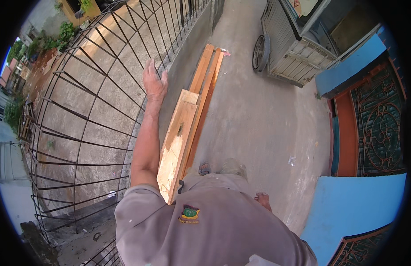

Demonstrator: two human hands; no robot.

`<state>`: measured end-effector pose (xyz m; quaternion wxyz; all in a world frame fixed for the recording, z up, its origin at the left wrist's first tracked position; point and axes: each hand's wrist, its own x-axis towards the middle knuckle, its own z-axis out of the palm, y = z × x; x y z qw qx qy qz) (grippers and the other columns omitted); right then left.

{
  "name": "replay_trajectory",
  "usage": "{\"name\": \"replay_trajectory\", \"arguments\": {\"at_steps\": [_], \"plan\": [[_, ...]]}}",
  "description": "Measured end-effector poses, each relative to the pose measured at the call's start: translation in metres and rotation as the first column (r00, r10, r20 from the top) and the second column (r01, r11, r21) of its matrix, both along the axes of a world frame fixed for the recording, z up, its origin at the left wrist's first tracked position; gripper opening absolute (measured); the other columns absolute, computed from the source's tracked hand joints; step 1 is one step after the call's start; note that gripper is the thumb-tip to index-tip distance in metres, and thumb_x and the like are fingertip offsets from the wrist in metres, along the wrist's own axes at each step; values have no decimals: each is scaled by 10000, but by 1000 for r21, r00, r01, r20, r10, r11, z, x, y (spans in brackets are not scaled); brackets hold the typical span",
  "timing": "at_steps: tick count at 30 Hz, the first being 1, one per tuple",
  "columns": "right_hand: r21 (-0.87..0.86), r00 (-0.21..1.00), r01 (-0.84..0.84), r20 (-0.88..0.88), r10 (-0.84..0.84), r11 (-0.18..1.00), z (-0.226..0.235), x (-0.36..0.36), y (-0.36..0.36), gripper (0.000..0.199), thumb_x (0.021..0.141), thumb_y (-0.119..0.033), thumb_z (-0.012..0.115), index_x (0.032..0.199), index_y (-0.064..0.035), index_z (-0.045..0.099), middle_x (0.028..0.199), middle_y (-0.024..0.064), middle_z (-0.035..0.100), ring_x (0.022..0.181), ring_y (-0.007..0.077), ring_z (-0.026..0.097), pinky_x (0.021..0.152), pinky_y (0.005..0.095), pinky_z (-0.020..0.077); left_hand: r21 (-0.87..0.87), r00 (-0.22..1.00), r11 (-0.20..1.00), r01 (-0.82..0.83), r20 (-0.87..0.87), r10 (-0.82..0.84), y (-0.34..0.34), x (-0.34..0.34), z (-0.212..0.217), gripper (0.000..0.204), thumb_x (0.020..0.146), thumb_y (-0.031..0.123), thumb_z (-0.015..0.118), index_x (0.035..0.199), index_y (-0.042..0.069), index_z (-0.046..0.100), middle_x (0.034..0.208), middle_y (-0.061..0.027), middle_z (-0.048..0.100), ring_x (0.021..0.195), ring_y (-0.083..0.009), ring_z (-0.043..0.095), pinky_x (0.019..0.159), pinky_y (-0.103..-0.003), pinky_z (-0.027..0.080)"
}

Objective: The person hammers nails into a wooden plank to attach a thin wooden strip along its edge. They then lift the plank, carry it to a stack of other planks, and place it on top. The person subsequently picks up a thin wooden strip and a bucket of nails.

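My left hand [155,83] is stretched forward above the low wall [179,57], with its fingers spread and nothing in them. It is close to the dark bars of the metal fence [103,73], but whether it touches them I cannot tell. Below and right of that arm, long wooden boards [207,95] lie along the foot of the wall. A shorter, wider wooden piece [176,133] with a pale, rough patch lies beside them. Low at my right side hangs my right hand [262,200], partly hidden by my shirt; its fingers are loosely bent and nothing shows in them.
A pale cart [294,53] with a spoked wheel [260,53] stands ahead on the right of the concrete lane [250,119]. Blue walls [356,208] and an ornate metal gate [378,124] border the right side. Beyond the fence lies a concrete yard.
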<state>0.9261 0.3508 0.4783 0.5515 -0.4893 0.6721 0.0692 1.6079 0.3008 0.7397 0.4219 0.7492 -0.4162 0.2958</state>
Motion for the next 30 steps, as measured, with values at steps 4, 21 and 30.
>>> {"name": "replay_trajectory", "arguments": {"at_steps": [4, 21, 30], "plan": [[61, 963, 267, 1, -268, 962, -2, 52, -103, 278, 901, -232, 572, 1066, -8, 566, 865, 168, 624, 687, 269, 658, 544, 412, 553, -295, 915, 951, -89, 353, 195, -111, 82, 125, 711, 723, 203, 741, 1314, -2, 403, 1346, -211, 432, 1317, -385, 339, 1052, -520, 263], [-96, 959, -269, 62, 276, 958, 4, 410, -661, 328, 900, -224, 583, 1160, -26, 556, 841, 90, 655, 622, 170, 637, 513, 317, 524, -253, 453, 477, -842, 149, 879, -270, 226, 89, 983, 700, 428, 773, 1435, 69, 227, 1480, -187, 286, 1406, -349, 168, 1060, -604, 26], [-65, 850, -523, 38, 526, 850, -16, 576, -862, 382, 892, -246, 592, 1196, -21, 539, 855, 112, 653, 660, 192, 651, 538, 321, 527, -397, 150, 156, -905, 48, 988, -294, 261, 98, 908, 680, 545, 759, 1328, 51, 358, 1256, -62, 514, 1214, -280, 421, 1017, -535, 128]]}}
